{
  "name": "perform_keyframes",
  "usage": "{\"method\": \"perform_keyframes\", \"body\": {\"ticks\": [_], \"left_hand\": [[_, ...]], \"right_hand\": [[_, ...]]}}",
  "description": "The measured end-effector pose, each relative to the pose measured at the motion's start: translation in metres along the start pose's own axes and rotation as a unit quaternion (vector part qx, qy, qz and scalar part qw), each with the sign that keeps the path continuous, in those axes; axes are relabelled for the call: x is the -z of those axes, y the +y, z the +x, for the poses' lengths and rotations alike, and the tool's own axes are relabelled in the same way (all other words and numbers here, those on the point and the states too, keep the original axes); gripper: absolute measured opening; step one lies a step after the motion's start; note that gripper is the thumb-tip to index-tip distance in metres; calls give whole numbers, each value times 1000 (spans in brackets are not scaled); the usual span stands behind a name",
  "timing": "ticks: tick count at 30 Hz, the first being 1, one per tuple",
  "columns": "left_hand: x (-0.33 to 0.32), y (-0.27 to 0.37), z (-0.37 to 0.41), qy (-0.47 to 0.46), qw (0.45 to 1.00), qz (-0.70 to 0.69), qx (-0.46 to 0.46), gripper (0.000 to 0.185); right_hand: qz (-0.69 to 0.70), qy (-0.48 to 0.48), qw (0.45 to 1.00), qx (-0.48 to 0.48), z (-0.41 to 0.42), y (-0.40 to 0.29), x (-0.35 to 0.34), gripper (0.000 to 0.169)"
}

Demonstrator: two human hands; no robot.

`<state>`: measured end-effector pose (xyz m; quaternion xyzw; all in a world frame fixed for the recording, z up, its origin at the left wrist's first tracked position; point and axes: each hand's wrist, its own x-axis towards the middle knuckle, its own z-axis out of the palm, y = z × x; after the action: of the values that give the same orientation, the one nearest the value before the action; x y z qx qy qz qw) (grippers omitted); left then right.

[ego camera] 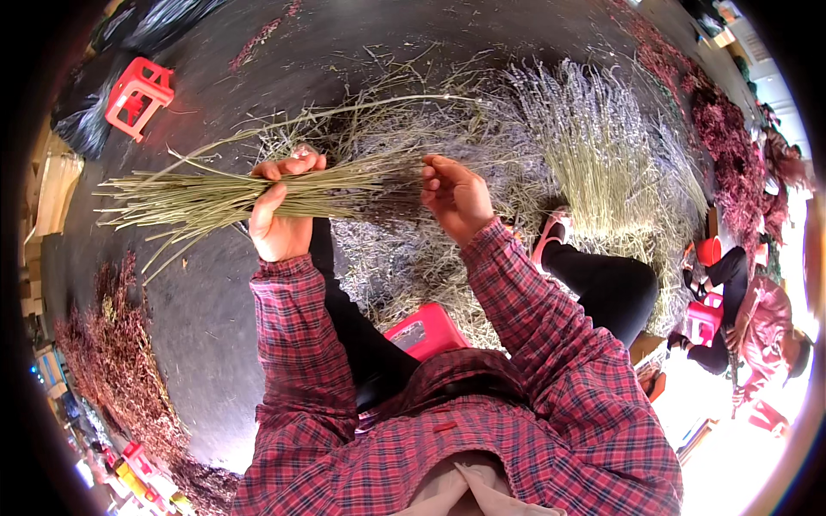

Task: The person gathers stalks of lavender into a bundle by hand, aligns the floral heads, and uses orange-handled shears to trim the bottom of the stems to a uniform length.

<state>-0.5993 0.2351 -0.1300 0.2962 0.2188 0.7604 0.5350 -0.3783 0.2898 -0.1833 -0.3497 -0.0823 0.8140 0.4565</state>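
Observation:
A bundle of dried lavender stems [322, 193] lies sideways in my left hand [282, 213], whose fingers and thumb are closed round it. Its bare stem ends fan out to the left, and its dark flower heads point right. My right hand [455, 197] is at the flower-head end, fingers curled and thumb near the fingertips; whether it pinches a thin stem is too fine to tell. Below my hands, loose lavender and cut stalks [413, 271] cover the floor. A larger stand of lavender [594, 155] with pale purple heads lies at the right.
A pink stool [429, 332] is between my legs. Another red stool [139, 97] stands at the upper left beside black plastic bags [97, 122]. Reddish dried plants lie at the lower left [122, 348] and far right [729, 155]. A co-worker [761, 329] sits at the right.

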Motion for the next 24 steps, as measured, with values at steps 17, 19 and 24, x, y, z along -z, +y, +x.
{"method": "perform_keyframes", "body": {"ticks": [17,19,24], "left_hand": [[0,8,-2,-56,988,141,31,20],[-8,1,-4,-71,986,137,57,21],[-25,-21,-6,-122,971,160,128,29]], "right_hand": [[-459,172,841,230,-51,-110,84,50],[-511,40,815,270,-65,-99,-17,62],[-661,-216,697,173,-31,-77,-77,47]]}}
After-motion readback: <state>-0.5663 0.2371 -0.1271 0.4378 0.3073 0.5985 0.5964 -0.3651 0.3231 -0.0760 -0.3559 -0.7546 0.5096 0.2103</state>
